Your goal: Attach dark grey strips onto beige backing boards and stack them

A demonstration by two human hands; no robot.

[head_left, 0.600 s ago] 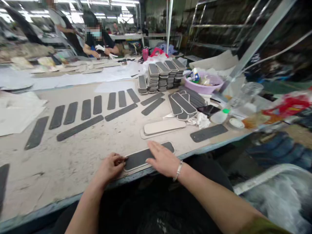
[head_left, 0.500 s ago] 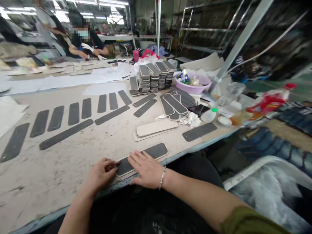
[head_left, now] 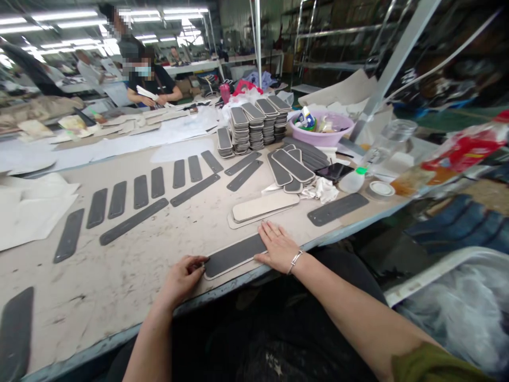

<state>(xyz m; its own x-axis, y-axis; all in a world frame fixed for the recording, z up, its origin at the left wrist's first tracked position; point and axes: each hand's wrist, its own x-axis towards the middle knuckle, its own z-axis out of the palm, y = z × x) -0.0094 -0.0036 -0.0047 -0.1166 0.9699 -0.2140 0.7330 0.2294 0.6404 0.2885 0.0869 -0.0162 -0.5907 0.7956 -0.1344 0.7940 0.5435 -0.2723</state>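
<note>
A dark grey rounded panel with a pale border [head_left: 234, 258] lies flat near the table's front edge. At its left end my left hand [head_left: 185, 277] is closed, thumb and fingertips pinching the panel's edge. My right hand [head_left: 279, 248] lies flat and open over the right end, fingers stretched out, covering that end. Just behind the panel is a small stack of pale rounded pieces [head_left: 265, 206]. A plain dark grey strip [head_left: 338, 209] lies to the right of that stack.
Several grey strips [head_left: 140, 192] are spread in rows on the table [head_left: 131, 276]. Finished-looking panels stand in stacks [head_left: 256, 127] beside a purple basin [head_left: 323, 137]. A phone [head_left: 334, 171], a green-capped bottle [head_left: 353, 181] and tape [head_left: 380, 189] sit right. A masked person [head_left: 155, 85] works across.
My right hand has slid right along the panel, from its middle to its right end. My left hand stays at the left end. The camera view has shifted.
</note>
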